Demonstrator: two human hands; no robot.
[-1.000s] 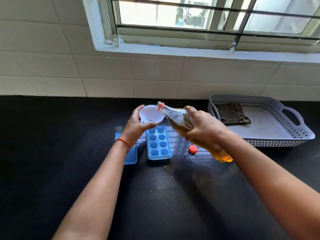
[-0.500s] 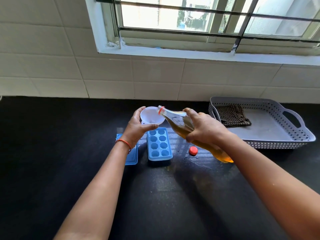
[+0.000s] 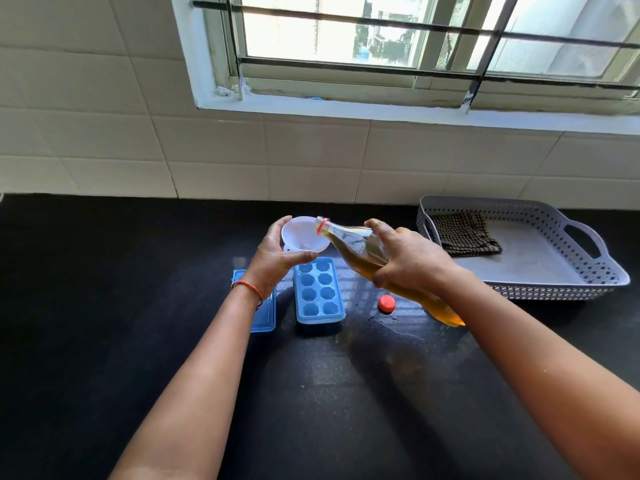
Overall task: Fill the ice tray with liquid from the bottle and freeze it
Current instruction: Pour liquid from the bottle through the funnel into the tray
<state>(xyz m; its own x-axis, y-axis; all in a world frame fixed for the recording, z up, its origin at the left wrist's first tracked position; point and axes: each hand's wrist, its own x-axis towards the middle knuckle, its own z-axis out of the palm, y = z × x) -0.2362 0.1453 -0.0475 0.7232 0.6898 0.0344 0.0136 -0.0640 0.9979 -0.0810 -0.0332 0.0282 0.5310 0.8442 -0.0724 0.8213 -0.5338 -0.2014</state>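
A blue ice tray (image 3: 319, 293) with hexagonal cells lies on the black counter. My left hand (image 3: 277, 258) holds a white funnel (image 3: 302, 235) just above the tray's far end. My right hand (image 3: 408, 261) grips a clear bottle (image 3: 356, 245) of amber liquid, tilted with its open, orange-ringed mouth over the funnel's rim. The bottle's base points toward me on the right. The orange cap (image 3: 387, 303) rests on the counter right of the tray. The tray's blue lid (image 3: 265, 315) lies left of it, partly under my left wrist.
A grey perforated basket (image 3: 568, 268) with a checked cloth (image 3: 462, 233) stands at the back right. A tiled wall and a window sill run behind the counter. A small wet patch shows on the counter near the cap.
The bottle's mouth has moved a little further over the funnel. Both hands otherwise keep their places.
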